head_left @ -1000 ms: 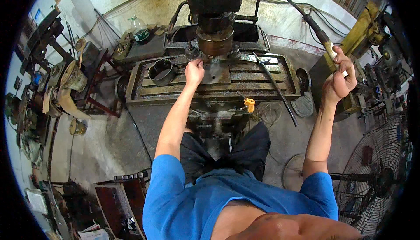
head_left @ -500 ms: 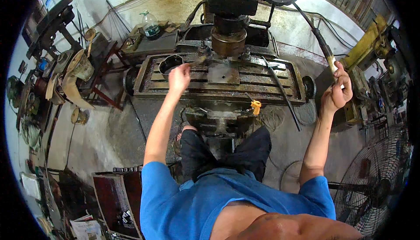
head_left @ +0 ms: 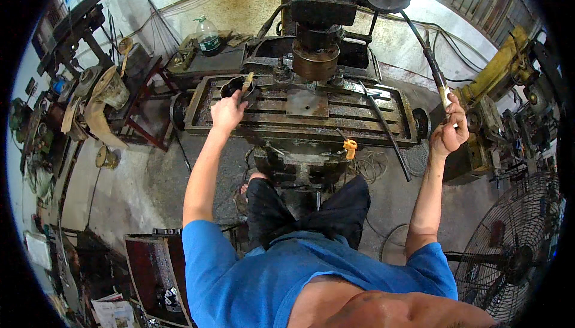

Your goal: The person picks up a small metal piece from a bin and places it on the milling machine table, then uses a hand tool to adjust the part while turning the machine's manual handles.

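Observation:
My left hand [head_left: 228,111] is closed on a small brush [head_left: 247,82], whose pale yellowish end points up and away. The brush is over or at the dark round pot [head_left: 232,87] on the left part of the slotted machine table [head_left: 263,125]; whether it touches the pot I cannot tell. Out to the right, my right hand [head_left: 450,131] is wrapped round the pale end of a long feed lever [head_left: 432,61] coming down from the machine head. Below the spindle [head_left: 315,58], a flat metal plate [head_left: 307,104] with a small hole lies on the table.
A black bar [head_left: 388,125] sticks out over the table's front right edge. A yellow-handled tool [head_left: 350,148] hangs at the front. To the right stands a large caged fan [head_left: 509,250]. A bucket [head_left: 111,88] and a plastic bottle [head_left: 207,36] are on the left.
My left hand has drawn back to the left with the brush, from beside the spindle to the pot. My right hand and the lever end have shifted slightly left in the picture.

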`<action>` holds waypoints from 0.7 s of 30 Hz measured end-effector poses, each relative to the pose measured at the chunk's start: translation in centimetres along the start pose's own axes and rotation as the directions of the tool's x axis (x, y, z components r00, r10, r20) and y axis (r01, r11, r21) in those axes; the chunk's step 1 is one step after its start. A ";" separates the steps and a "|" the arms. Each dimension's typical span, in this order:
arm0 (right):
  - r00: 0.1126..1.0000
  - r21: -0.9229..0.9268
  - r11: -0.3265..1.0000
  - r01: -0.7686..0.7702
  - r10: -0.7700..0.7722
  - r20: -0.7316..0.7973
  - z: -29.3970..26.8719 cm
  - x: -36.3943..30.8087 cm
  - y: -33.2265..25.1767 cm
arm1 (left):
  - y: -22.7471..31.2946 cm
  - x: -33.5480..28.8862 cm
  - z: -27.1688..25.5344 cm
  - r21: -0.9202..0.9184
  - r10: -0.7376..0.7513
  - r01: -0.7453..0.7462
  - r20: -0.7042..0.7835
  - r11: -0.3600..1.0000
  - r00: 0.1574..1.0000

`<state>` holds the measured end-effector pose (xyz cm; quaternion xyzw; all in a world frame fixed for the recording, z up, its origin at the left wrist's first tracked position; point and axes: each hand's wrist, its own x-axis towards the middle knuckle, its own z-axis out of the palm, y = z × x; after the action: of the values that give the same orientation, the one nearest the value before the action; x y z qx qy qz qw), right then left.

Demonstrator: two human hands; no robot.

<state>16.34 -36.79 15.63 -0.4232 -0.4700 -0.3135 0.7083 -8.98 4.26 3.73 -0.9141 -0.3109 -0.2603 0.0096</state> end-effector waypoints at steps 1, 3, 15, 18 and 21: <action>1.000 0.010 1.000 0.011 -0.011 0.015 0.0 0.0 0.0 | -0.5 -0.3 -0.4 0.001 -0.018 0.018 -0.010 1.000 1.000; 0.998 0.042 0.999 0.031 -0.033 0.044 0.1 0.3 0.2 | -2.3 -1.2 -1.5 0.011 -0.063 0.063 -0.035 0.998 0.997; 0.951 -0.169 0.978 0.125 -0.069 0.301 -8.7 2.8 4.4 | -22.1 -31.5 -20.4 -0.159 -0.807 0.791 -0.119 0.591 0.579; 0.911 -0.203 0.912 0.357 -0.293 0.290 -4.7 4.9 2.4 | -24.8 -44.9 -23.7 0.200 -0.899 0.902 -0.146 0.381 0.412; 0.954 -0.115 0.948 0.297 -0.290 0.074 -4.2 5.6 2.4 | -21.0 -50.5 -25.9 0.184 -0.986 0.975 -0.086 0.123 0.140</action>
<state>22.01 -39.71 19.26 -0.4008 -0.5268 -0.4323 0.6124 -67.13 -11.90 -1.25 -0.4872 -0.8573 -0.1447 -0.0826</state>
